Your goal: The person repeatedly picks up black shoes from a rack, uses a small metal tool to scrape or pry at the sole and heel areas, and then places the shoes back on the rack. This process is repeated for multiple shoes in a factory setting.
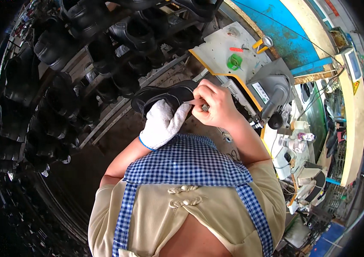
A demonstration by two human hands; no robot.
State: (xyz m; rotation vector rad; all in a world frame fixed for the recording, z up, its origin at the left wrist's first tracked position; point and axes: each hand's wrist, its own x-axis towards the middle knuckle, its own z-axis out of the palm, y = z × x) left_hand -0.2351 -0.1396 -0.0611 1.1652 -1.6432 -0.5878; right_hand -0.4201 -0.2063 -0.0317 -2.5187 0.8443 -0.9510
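The left hand [162,125] wears a white knit glove with a blue edge. It is closed around the side of a black shoe [154,92], with the thumb pointing up toward the other hand. The right hand [216,103] is bare, and its fingers are curled in tight. It pinches a small flat thing [197,102] with a pale tip, right up against the shoe — it is too small to tell what it is.

The shoe is held up in front of the person's blue and white checked apron [186,160], just off the yellow edge of a white bench [216,48]. On the bench top, a green round thing [234,62] sits near the middle, with a red strip [236,49] just past it. A yellow and silver round thing [262,44] is by the far right edge. A big gray machine [272,83] stands at the near end of that top.

On the left, lots of black shoes [135,34] sit on racks in rows. Behind the bench is a big blue panel [276,21]. Farther down on the right there is a clear bottle [293,144].
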